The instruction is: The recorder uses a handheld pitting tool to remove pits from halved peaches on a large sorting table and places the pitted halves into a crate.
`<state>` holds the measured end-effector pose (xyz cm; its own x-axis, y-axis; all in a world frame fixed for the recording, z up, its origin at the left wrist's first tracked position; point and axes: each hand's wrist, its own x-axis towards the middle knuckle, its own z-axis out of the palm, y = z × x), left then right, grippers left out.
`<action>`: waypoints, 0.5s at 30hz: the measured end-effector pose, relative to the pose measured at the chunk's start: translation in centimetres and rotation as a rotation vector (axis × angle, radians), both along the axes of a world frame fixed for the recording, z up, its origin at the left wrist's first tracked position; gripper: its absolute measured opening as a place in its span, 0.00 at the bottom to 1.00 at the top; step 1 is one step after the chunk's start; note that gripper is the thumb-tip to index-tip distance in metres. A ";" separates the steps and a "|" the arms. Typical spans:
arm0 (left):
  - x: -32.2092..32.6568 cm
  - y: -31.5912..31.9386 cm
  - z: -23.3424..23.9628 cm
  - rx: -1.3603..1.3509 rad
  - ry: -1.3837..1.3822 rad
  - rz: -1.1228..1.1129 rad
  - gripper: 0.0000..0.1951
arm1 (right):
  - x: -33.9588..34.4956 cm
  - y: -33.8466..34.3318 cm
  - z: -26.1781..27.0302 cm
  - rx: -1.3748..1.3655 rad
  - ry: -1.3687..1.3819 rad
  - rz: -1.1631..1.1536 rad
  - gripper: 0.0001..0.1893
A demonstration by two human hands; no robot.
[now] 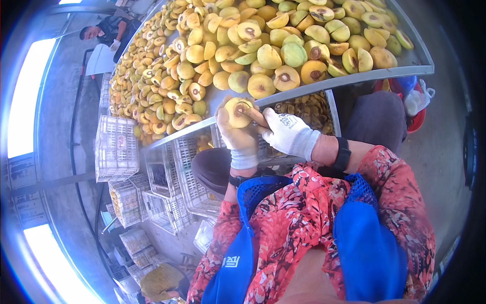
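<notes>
My left hand [239, 136], in a white glove with a stained palm, holds up a yellow peach half [236, 118] with its cut face showing. My right hand [290, 133], also gloved, grips the brown handle of a pitting tool [258, 117]. The tool's curved end is at the brown centre of the peach half. Both hands are just in front of the near rim of a metal-edged table [353, 77], which bears a heap of halved yellow peaches [262, 85]. Some halves in the heap have pits in them.
Below the table rim, between my knees, a crate [334, 114] holds brownish pieces. White plastic crates [117, 152] stand stacked at left. A red bucket [417, 121] with plastic bags is at right. One person [117, 32] works at far left; another person's covered head [161, 281] shows lower left.
</notes>
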<state>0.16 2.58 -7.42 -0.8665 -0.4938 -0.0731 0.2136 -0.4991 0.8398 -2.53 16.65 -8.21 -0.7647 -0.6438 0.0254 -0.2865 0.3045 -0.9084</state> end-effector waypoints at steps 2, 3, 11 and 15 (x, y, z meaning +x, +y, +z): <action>-0.1 0.5 -0.1 -0.071 -0.070 0.069 0.20 | 0.1 0.0 -0.3 0.015 -0.034 0.022 0.18; -0.2 0.8 0.1 -0.146 -0.135 0.141 0.19 | 0.2 -0.2 -0.6 -0.036 -0.081 0.040 0.18; -0.2 0.7 -0.3 -0.591 -0.208 0.273 0.18 | -1.3 0.4 1.3 -0.038 -0.407 0.289 0.20; -0.2 0.2 -2.0 -0.490 -0.100 0.284 0.20 | -0.9 0.1 0.4 -0.129 -0.455 0.252 0.15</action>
